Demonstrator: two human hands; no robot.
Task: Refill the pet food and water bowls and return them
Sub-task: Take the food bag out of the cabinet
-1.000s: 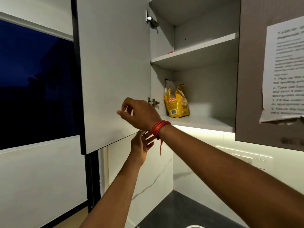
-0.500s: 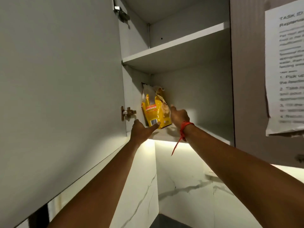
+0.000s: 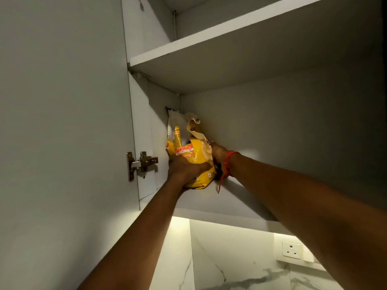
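The food bag, yellow with red panels and a crumpled top, stands at the left of the lower shelf. It is judged soft, slouchy and fairly light, and best taken low on both sides. Its lower front is gripped by the left hand. The right hand is set against its far side, and its grip cannot be told.

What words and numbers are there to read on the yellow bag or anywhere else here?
"ALT": on the orange strip of the yellow bag; the rest is cut off.
"10%": on the bag's red panel, faint; the numbers beside it are blurred.
Small print lower on the bag: too small to read.
The wall socket: no writing.
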